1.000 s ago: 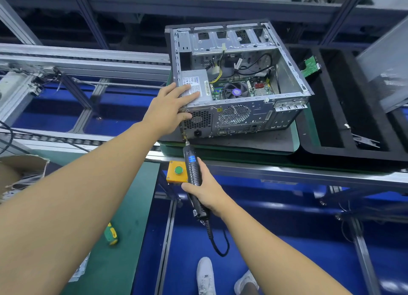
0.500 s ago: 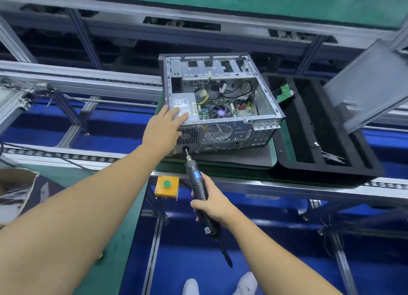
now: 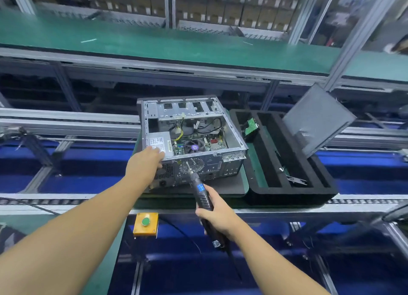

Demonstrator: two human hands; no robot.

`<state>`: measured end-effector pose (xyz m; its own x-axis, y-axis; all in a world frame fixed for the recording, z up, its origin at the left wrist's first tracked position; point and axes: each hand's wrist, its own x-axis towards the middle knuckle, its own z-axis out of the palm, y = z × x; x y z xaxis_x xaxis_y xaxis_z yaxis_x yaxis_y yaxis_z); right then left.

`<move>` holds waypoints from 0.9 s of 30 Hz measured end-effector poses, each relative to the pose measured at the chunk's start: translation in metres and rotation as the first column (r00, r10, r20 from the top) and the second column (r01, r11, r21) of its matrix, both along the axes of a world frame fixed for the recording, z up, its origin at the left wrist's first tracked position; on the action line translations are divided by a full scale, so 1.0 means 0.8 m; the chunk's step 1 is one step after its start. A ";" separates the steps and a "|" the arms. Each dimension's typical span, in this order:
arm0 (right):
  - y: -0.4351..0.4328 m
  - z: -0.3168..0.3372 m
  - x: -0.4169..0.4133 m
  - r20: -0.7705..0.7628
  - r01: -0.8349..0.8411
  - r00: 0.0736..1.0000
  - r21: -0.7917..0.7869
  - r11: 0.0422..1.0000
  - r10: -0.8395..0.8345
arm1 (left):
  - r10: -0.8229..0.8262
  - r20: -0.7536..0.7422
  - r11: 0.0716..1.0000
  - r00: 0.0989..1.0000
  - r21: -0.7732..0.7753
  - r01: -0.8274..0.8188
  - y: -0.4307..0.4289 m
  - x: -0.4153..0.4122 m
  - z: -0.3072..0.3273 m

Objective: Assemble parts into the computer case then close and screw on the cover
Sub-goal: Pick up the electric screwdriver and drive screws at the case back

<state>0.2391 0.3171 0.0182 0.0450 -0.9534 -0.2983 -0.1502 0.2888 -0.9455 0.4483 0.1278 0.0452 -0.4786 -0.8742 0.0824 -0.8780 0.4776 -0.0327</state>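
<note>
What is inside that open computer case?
A silver power supply, a green board with a round fan, and loose cables. The left hand covers the power supply's near corner.

My left hand [image 3: 144,163] lies over the near left corner of the computer case [image 3: 212,162], hiding the panel beneath, and the power supply label [image 3: 160,141] is too small to read. Whether the tip of the electric screwdriver [image 3: 202,195] sits on a screw cannot be told, and its lower body is hidden inside my right hand [image 3: 217,217]. The lower corner of the side cover [image 3: 318,120] is hidden behind the foam tray [image 3: 291,194].
</note>
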 end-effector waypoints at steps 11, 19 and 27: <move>-0.074 0.050 -0.087 -0.016 0.201 0.979 -0.104 0.974 -0.203 | 0.276 0.052 0.960 0.960 0.035 -0.278 -0.055 0.017 0.019; -0.161 0.079 -0.142 -0.235 0.135 0.957 -0.155 0.979 -0.169 | -0.240 0.226 0.951 0.944 0.253 0.181 -0.053 -0.082 0.044; -0.178 0.070 -0.152 -0.294 0.008 0.956 -0.017 1.000 -0.013 | -0.004 -0.122 0.898 0.993 0.436 0.057 -0.058 -0.112 0.036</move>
